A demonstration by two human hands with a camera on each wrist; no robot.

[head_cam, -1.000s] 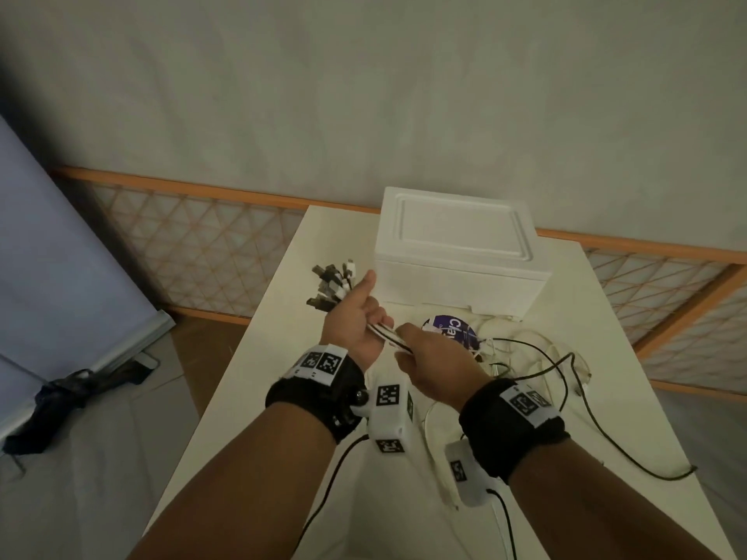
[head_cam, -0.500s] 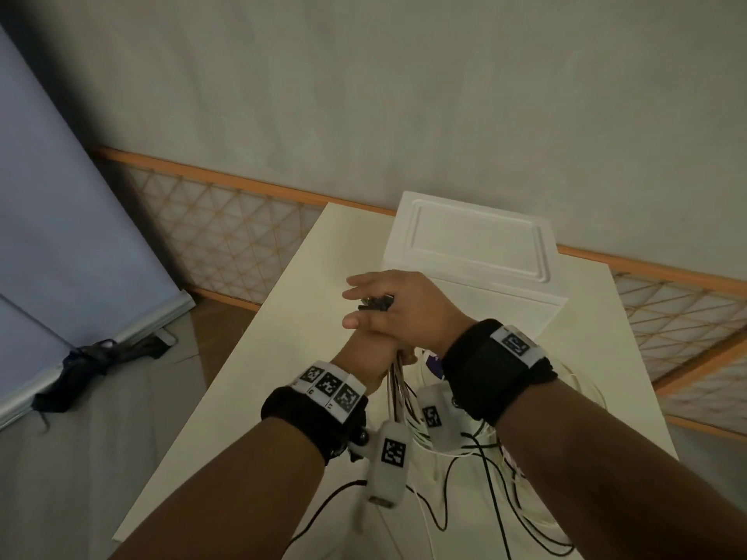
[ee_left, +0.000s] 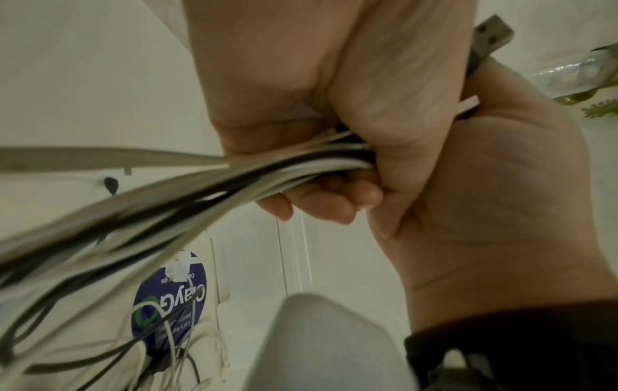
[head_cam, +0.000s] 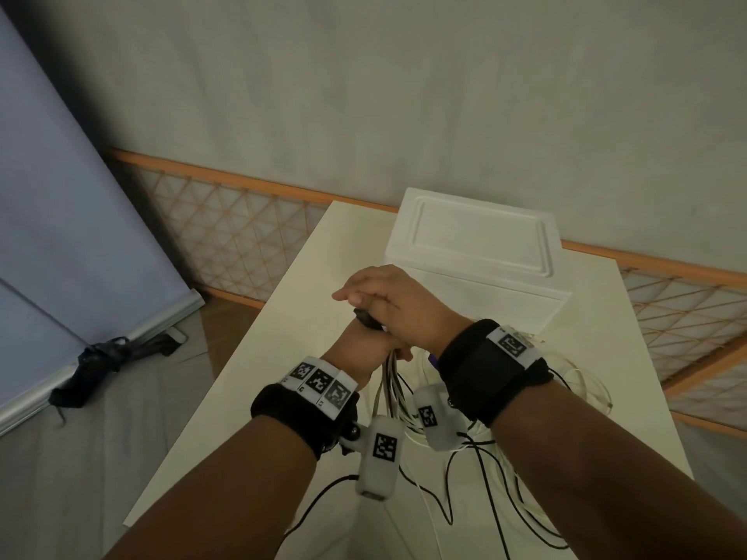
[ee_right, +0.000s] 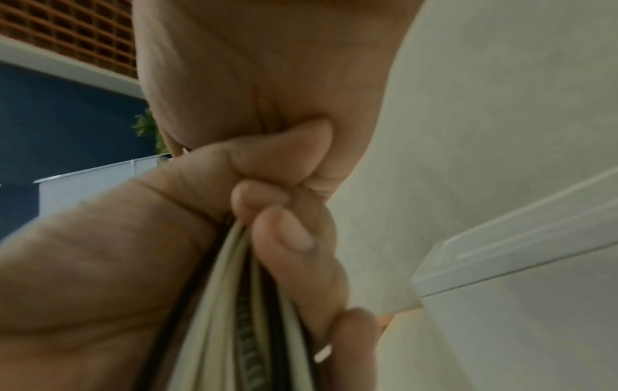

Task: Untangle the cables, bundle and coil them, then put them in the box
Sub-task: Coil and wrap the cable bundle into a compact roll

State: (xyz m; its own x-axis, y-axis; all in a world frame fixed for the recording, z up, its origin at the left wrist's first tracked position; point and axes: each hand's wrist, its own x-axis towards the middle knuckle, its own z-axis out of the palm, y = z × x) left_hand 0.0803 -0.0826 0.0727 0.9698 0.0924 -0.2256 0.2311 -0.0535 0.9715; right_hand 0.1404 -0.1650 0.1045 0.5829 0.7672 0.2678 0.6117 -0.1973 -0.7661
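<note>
Seemingly light and limp, the cables would handle best gathered near their plug ends, where the stiffer connectors give the fingers something firm; the slack lengths will flop and snag if left trailing. From the head view, the left hand is fisted around the bundle above the tabletop, and the right hand lies over the top of it, fingers fairly straight, covering the plug ends, one dark connector peeking out between the hands. Thin white and black strands hang from the fist and loop across the tabletop on the right. The white foam box stands just beyond the hands with its lid on.

Seen from the left wrist, the left hand has its fingers curled tight round a sheaf of white, grey and black cables, which fan out blurred toward the lens. A metal USB plug sticks out past the fist. Below lies a round blue sticker with loose cables crossing it.

Seen from the right wrist, the right hand presses its palm down on the left hand's curled fingers; cream and dark cables, one ribbed, run down between them. The box's edge shows on the right.
</note>
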